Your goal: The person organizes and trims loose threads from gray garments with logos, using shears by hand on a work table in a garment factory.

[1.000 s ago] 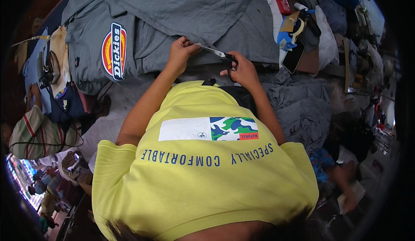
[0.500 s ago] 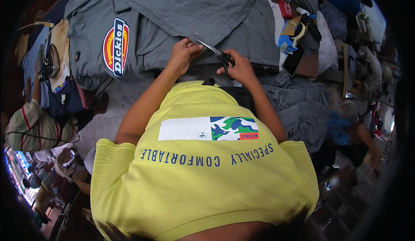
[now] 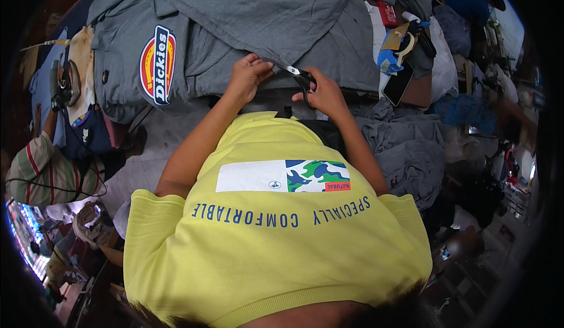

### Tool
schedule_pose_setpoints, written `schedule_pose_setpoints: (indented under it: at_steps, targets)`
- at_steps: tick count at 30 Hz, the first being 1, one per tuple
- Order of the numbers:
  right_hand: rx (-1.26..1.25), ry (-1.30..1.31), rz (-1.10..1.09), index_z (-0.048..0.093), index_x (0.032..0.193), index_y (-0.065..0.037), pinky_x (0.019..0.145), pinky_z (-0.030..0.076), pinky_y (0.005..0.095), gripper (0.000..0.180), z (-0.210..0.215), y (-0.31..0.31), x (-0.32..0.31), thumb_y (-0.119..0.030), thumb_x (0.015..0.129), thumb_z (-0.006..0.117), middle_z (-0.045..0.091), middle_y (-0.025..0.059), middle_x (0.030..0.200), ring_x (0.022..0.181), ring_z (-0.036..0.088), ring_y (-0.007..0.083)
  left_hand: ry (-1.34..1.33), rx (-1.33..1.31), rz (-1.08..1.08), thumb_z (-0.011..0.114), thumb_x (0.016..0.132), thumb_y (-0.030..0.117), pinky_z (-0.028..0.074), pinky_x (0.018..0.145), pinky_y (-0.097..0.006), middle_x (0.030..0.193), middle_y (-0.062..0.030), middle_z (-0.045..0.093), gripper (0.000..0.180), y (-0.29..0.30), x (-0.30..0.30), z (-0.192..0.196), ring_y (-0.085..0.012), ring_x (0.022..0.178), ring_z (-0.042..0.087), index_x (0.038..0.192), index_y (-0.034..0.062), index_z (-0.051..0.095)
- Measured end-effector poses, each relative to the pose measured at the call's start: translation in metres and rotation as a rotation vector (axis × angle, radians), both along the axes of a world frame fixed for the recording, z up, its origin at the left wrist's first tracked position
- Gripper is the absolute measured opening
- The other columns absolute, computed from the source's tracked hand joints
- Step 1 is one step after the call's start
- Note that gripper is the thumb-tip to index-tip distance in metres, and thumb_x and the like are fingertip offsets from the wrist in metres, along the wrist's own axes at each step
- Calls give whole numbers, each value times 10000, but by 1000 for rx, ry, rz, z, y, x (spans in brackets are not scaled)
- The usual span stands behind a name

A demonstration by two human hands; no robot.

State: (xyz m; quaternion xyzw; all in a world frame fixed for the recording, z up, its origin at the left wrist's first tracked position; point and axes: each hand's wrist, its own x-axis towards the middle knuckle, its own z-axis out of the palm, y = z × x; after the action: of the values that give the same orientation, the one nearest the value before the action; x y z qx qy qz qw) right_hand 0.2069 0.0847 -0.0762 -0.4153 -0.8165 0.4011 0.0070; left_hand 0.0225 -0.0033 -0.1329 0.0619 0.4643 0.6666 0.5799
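Observation:
My right hand [image 3: 324, 94] grips black-handled scissors [image 3: 302, 80] through their handles. The blades point left and away from me, over the lower edge of a dark grey garment [image 3: 305, 10], and their tips blur into the cloth. Just left of the blades, my left hand [image 3: 248, 78] is closed in a pinch at that edge. What lies between its fingertips is too small to make out. To the left, a large colourful printed patch [image 3: 157, 64] shows on the grey cloth.
At the right edge of the work surface are a phone [image 3: 399, 85], a tape roll in a blue dispenser [image 3: 392, 59] and a red box [image 3: 387, 13]. Grey garments [image 3: 405, 151] are heaped lower right. A person in a striped shirt [image 3: 53, 172] is beside an iron [image 3: 71, 84] at left.
The scissors and my right hand have shifted slightly left, and the blades look closer together. My left hand stays nearly still. At far right, a blurred person in blue has moved farther away.

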Motion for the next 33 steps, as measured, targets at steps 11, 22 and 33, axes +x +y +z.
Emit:
schedule_pose_setpoints:
  at_steps: [11, 22, 33]
  targets:
    - [-8, 48, 2, 540, 1004, -66, 496, 407, 320, 556, -16, 8, 1, -253, 550, 799, 532, 126, 586, 492, 516, 219, -63, -13, 17, 588, 799, 35, 480, 767, -275, 772, -6, 558, 123, 1, -2, 5, -113, 760, 569, 895, 38, 512]
    - [82, 18, 35, 526, 1051, -97, 528, 398, 338, 660, -6, 6, -14, -338, 505, 808, 496, 83, 628, 566, 511, 216, -59, -16, 91, 560, 801, 14, 474, 773, -268, 889, -53, 565, 172, 1, -8, 2, -126, 818, 564, 965, -3, 511]
    - [51, 66, 33, 534, 1026, -86, 499, 406, 333, 609, -22, 14, -14, -304, 526, 805, 556, 126, 633, 537, 537, 228, -47, 2, 87, 573, 799, 23, 475, 767, -262, 894, -47, 565, 182, 3, -8, 4, -118, 825, 561, 968, 2, 508]
